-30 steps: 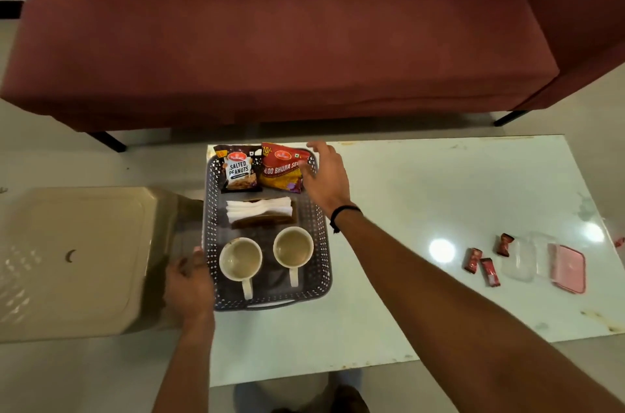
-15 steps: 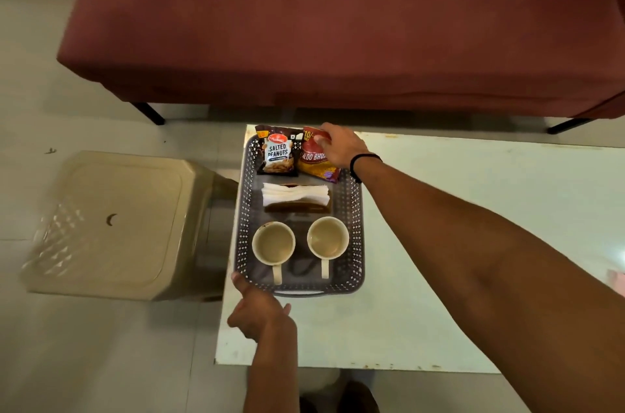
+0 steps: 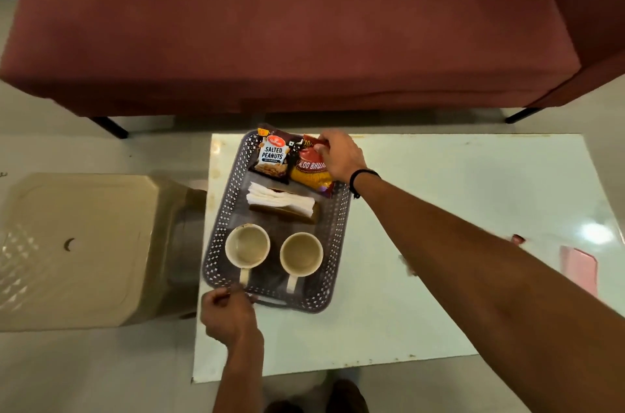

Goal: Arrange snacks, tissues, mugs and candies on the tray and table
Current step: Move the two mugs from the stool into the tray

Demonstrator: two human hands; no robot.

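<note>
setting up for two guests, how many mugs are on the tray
2. One mug stands at the near left of the tray, the other mug right beside it; both look empty, handles pointing toward the person. None seems hidden.

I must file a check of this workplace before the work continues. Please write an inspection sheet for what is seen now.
Surface: pale glossy table with lamp glare and small stains at its edges.
Job's things: perforated tray holds the peanuts packet, red snack packet, tissues and two empty mugs, handles toward the person.
Clutter: pink lid at the table's right; the red item by the forearm is too blurred to name.
Grippers: right hand pinches the red snack packet's top; left hand closed at the tray's near rim.
Cables: nothing seen.
Surroundings: maroon sofa, beige stool.
</note>
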